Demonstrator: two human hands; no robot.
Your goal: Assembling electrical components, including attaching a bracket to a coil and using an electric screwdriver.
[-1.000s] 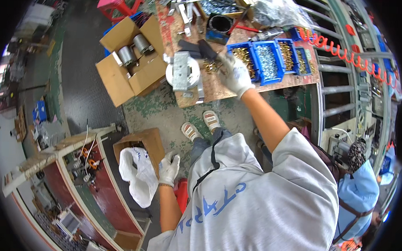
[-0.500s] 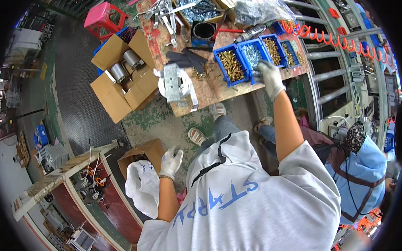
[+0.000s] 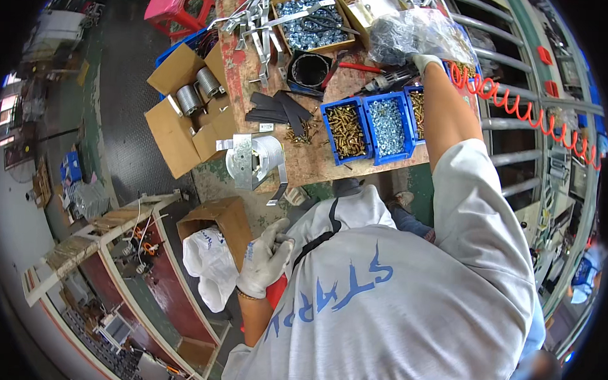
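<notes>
My right hand (image 3: 427,63), in a whitish glove, reaches across the workbench (image 3: 318,165) to the back end of a dark power tool (image 3: 388,80), beside a clear plastic bag (image 3: 420,34). Its fingertips are hidden, so a grip cannot be made out. Under that arm sit blue bins, one with brass-coloured screws (image 3: 346,130) and one with silvery nuts or washers (image 3: 387,128). My left hand (image 3: 264,261), gloved too, hovers before my body with its fingers curled in; what it holds, if anything, is hidden. A round silver part with a metal bracket (image 3: 243,162) stands at the bench's near left corner.
Left of the bench, an open cardboard box (image 3: 178,152) holds metal cylinders (image 3: 190,99). A red stool (image 3: 180,10) stands beyond it. Bent metal strips (image 3: 262,41) and a carton of hardware (image 3: 309,29) lie farther back. A red coiled hose (image 3: 508,103) hangs at right.
My right hand has moved from above the blue bins, farther back to the power tool. My left hand has risen toward my body. The view has shifted, bringing me closer to the bench.
</notes>
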